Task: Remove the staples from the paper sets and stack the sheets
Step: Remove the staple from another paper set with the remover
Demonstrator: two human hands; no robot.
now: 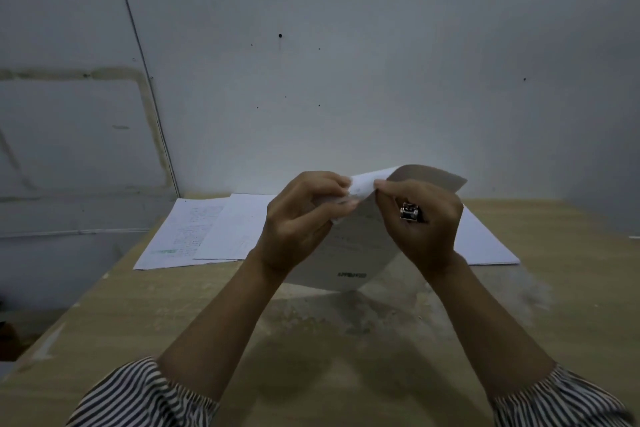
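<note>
Curled paper set (pixel 349 246) above flat sheets (pixel 194 232)

Light wood-grain table (pixel 571 288) fills the lower part of the view, its far edge against a grey wall; surface looks worn and pale-blotched toward the centre, w/ soft shadows across the near half. Far left on the table: a sheet w/ faint printed text (pixel 180 236), lying flat, a green mark near its near edge; overlapping its right side, a plainer white sheet (pixel 235 229), also flat. Far right on the table: another flat white sheet or thin stack (pixel 485 243), partly hidden, its near-right corner pointing toward the right edge; can't tell how many sheets are in each pile.
</note>
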